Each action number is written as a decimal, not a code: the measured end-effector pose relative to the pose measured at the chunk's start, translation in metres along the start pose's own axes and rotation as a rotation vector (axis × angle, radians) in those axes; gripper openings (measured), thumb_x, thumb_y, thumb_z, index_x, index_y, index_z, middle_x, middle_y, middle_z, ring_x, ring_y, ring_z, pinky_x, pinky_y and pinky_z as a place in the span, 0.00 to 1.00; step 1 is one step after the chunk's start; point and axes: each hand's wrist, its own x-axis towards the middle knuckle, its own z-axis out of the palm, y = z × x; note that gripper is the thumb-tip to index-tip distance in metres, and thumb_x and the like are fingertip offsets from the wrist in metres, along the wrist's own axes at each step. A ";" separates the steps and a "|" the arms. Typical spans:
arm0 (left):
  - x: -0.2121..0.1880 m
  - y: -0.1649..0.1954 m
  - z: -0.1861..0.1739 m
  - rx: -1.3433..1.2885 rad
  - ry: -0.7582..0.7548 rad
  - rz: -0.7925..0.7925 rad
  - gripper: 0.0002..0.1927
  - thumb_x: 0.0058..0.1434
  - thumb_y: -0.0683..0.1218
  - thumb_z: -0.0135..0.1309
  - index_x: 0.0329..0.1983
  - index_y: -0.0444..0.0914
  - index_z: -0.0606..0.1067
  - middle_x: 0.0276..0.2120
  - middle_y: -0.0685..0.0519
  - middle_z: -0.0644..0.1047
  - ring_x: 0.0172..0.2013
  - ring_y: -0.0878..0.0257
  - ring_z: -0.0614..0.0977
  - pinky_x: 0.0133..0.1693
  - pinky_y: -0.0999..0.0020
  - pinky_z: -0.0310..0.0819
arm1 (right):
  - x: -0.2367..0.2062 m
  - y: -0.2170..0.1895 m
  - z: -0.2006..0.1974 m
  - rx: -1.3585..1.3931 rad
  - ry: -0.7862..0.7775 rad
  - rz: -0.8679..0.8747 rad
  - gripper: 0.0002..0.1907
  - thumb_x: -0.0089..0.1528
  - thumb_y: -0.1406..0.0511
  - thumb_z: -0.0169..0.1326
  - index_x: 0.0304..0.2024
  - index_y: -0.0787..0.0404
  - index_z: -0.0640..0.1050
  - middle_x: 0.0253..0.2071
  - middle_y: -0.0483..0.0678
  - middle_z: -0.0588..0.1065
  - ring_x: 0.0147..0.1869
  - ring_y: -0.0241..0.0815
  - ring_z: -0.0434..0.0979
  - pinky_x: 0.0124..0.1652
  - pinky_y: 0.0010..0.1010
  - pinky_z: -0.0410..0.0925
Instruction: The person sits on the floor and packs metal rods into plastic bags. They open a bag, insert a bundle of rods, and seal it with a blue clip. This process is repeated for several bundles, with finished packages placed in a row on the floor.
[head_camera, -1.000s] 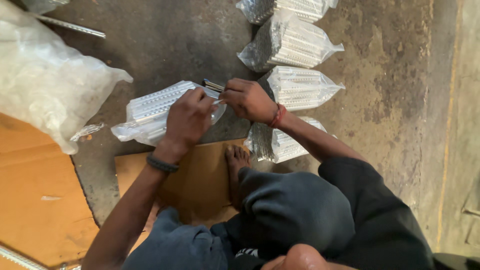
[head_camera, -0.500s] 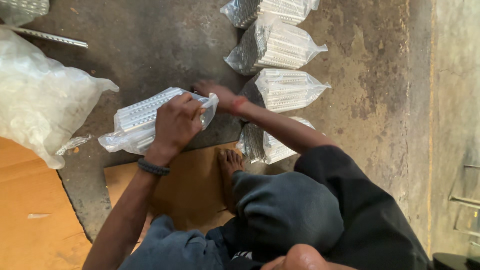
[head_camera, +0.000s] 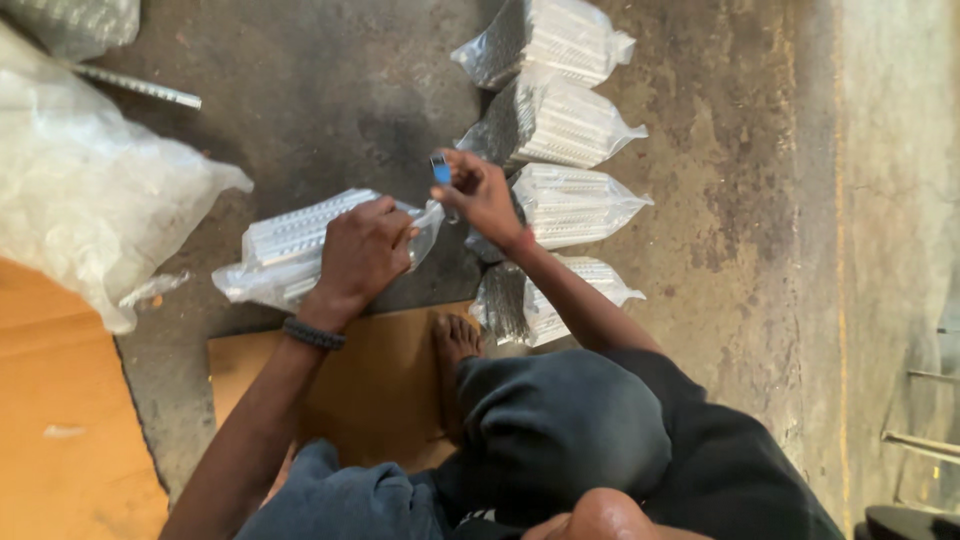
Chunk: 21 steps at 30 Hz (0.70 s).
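Fingers of the right hand (head_camera: 480, 195) are pinching a small blue lighter (head_camera: 440, 170) at the open end of the clear plastic bag (head_camera: 300, 245) near the frame's centre, while the left hand (head_camera: 362, 250) is pressing flat on it. I'd say keeping that end taut is helping. It's lying on the concrete floor (head_camera: 330, 90), stuffed with white ribbed strips. Sealed bags (head_camera: 575, 205) are lining up at upper right.

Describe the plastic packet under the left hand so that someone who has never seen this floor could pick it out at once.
Start at the column of four sealed clear packets lying on the concrete floor, then look to their left, above the brown cardboard sheet. There the left hand presses on one clear packet of white ridged pieces. Unlike the four, it lies alone, with its open end at the right hand.
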 end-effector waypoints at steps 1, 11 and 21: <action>0.001 0.001 0.000 0.004 0.007 0.007 0.05 0.44 0.43 0.50 0.18 0.36 0.69 0.21 0.50 0.67 0.25 0.55 0.71 0.26 0.63 0.63 | -0.007 -0.019 -0.006 -0.099 -0.061 -0.085 0.21 0.49 0.71 0.53 0.44 0.62 0.66 0.31 0.42 0.66 0.35 0.31 0.65 0.36 0.24 0.62; -0.004 -0.007 0.000 -0.009 0.018 0.015 0.06 0.42 0.43 0.50 0.16 0.36 0.69 0.19 0.50 0.66 0.23 0.55 0.71 0.25 0.63 0.63 | -0.026 -0.140 0.019 -1.292 -0.540 -0.485 0.27 0.47 0.60 0.53 0.46 0.64 0.64 0.40 0.51 0.62 0.34 0.47 0.67 0.27 0.32 0.63; -0.008 -0.012 0.003 0.045 0.052 0.080 0.05 0.42 0.42 0.48 0.17 0.35 0.68 0.20 0.49 0.67 0.24 0.55 0.71 0.25 0.63 0.65 | -0.006 -0.131 0.056 -1.661 -0.747 -0.784 0.16 0.47 0.61 0.51 0.32 0.67 0.69 0.32 0.48 0.63 0.35 0.39 0.67 0.29 0.28 0.63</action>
